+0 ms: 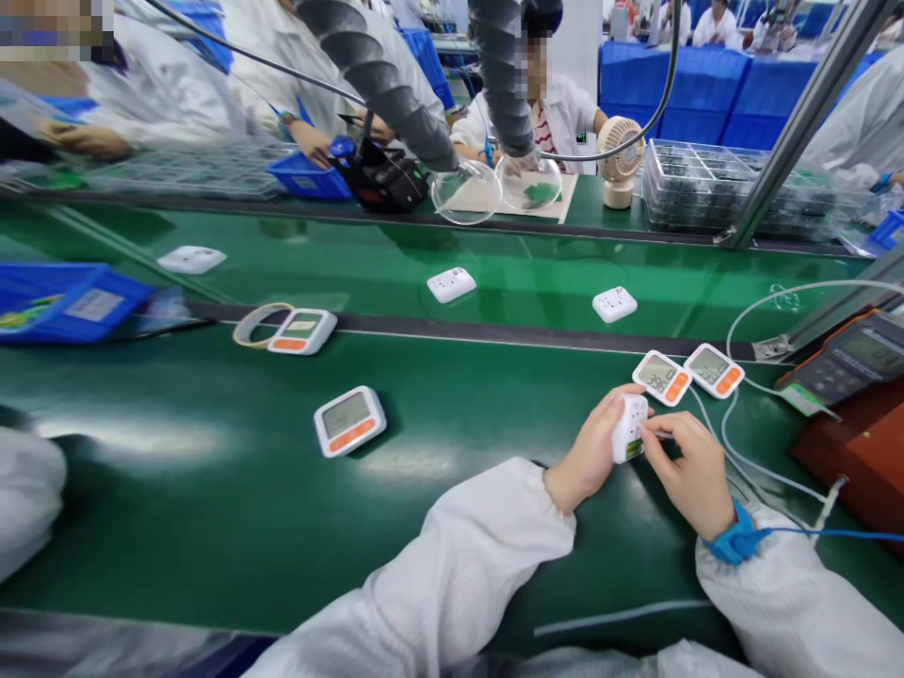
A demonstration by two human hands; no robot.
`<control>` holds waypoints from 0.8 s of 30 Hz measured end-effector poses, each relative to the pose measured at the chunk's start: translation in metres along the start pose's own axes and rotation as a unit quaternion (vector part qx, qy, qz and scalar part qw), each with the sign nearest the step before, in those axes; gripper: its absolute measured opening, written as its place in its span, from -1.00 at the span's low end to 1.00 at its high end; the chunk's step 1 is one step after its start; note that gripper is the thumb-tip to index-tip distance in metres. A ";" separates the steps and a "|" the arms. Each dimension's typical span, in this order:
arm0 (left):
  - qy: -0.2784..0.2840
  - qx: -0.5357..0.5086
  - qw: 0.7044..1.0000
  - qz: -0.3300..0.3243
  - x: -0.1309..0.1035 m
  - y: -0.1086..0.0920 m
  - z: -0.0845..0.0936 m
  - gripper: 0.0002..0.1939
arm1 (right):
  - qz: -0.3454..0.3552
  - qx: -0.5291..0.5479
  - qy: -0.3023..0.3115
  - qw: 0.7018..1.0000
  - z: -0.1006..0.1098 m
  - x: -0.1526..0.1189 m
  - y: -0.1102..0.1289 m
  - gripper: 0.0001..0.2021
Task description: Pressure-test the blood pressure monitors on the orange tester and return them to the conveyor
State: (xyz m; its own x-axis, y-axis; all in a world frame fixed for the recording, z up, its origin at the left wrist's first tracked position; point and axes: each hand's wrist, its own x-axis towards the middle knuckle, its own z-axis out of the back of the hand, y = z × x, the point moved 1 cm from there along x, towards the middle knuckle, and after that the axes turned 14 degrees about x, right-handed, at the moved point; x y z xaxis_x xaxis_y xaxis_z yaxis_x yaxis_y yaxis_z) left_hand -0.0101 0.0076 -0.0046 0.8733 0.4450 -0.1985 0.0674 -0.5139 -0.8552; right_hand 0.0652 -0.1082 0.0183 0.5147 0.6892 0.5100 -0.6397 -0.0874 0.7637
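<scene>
Head view: white device [625,435] above bench [212,527], toward right edge; left hand [588,450] fingers gripping its sides, right hand [698,476] fingers pinching slim piece. Probably light, stiff, slick; best held by side rims, green end likely delicate.

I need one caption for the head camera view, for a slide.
Two bare hands hold a white device above a green work surface, beside two orange-buttoned digital meters.

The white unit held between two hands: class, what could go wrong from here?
Held in the left hand above the green worktop, the white unit might slip. Pale tubes beside the right hand might snag its sleeve. The blue cord from its wristband could catch on them.
</scene>
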 end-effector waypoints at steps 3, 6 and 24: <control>0.005 0.016 1.000 -0.008 0.000 0.000 0.001 -0.41 | -0.004 0.009 0.004 1.000 0.001 0.000 -0.002 -0.93; 0.012 0.030 0.999 -0.016 -0.001 -0.001 0.000 -0.42 | -0.001 0.029 0.015 0.999 0.001 0.000 -0.003 -0.93; 0.022 0.160 0.985 -0.064 -0.006 -0.001 0.001 -0.32 | 0.020 0.011 0.038 0.999 0.002 -0.001 0.005 -0.90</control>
State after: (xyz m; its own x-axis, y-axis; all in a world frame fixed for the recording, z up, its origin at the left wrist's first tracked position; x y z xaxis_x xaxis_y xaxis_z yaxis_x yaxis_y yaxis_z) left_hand -0.0153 0.0059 -0.0029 0.8878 0.4556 -0.0648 0.0285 -0.1949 -0.9804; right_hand 0.0625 -0.1107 0.0220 0.4424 0.7379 0.5097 -0.6467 -0.1313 0.7514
